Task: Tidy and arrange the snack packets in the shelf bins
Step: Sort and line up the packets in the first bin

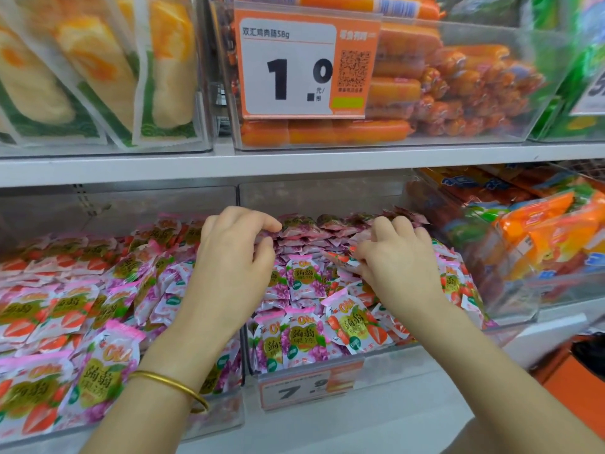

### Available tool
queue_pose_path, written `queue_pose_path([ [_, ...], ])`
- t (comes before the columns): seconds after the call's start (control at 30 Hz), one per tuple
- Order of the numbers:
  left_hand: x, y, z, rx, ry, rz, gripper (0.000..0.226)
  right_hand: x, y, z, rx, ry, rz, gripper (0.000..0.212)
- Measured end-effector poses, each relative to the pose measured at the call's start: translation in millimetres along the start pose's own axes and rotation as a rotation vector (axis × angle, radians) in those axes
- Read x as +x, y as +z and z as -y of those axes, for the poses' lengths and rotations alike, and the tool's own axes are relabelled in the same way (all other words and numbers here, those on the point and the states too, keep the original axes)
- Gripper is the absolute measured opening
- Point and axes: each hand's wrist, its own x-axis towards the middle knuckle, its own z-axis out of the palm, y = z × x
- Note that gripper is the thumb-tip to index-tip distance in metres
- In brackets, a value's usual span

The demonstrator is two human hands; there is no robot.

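Note:
Two clear bins on the lower shelf hold small jelly packets. The middle bin [304,363] is heaped with purple grape packets [302,278], with a few red strawberry packets [355,324] mixed in. The left bin [216,424] holds mostly strawberry packets [36,317] and some grape ones. My left hand [232,257] is over the back of the middle bin's pile, fingers curled down onto purple packets. My right hand [397,260] reaches into the same pile and pinches a strawberry packet [340,257] between thumb and fingers. A gold bangle [173,386] sits on my left wrist.
A tilted bin of orange and green snack bags [537,244] stands to the right. On the upper shelf are a sausage bin [409,93] with a "1.0" price card [304,63] and corn packs [95,70]. A "7.9" price tag [307,386] hangs on the middle bin's front.

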Motion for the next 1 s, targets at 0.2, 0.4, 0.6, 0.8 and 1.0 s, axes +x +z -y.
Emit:
queue_pose_path([
  [0.2,1.4,4.2,-2.9,-0.017,0.009,-0.002,0.024,-5.6,7.3,6.9,0.078,-0.016,0.007,0.051],
  [0.4,0.4,3.0,-6.4,-0.052,0.010,-0.004,0.024,-6.6,5.0,-5.5,0.457,0.070,-0.073,0.004],
  [0.6,-3.0,-8.5,-27.9,-0.573,-0.183,0.179,0.027,-10.0,-23.4,-3.7,0.811,0.148,-0.392,0.003],
  [0.8,-8.0,-6.4,-38.5,-1.030,-0.334,0.270,0.075,-15.3,-31.9,31.1,0.905,-0.035,-0.576,0.012],
  [1.0,-8.0,-11.4,-23.0,-1.004,-0.316,0.124,0.055,-14.2,-43.1,49.9,1.122,-0.193,-0.383,0.025],
])
